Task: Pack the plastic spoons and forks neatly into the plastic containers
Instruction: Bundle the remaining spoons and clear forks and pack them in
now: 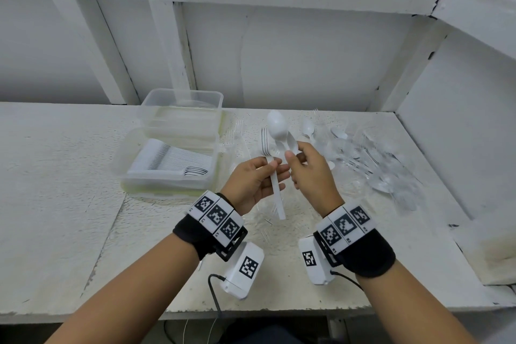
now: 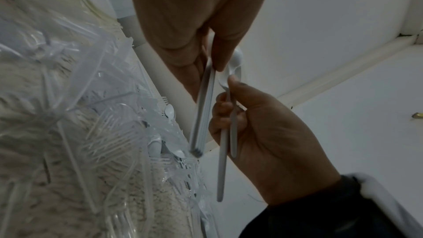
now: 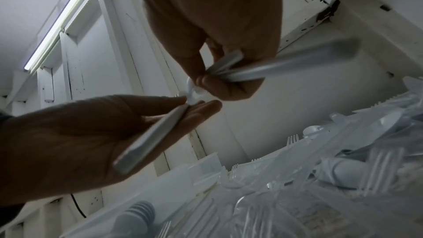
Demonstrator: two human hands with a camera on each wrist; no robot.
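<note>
Fork stack (image 1: 268, 153) pinched by left hand (image 1: 252, 183); spoons (image 1: 280, 131) pinched by right hand (image 1: 312, 173); near container (image 1: 167, 159) at 9 o'clock.

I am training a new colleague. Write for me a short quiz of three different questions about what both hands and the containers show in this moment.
1. True or false: the left hand holds a stack of forks.
2. What does the right hand grip? A) a lid B) spoons C) nothing
3. Fill in: the nearer container holds a neat row of cutlery; the farther container looks ____.

Key: 1 true; 2 B; 3 empty.
</note>
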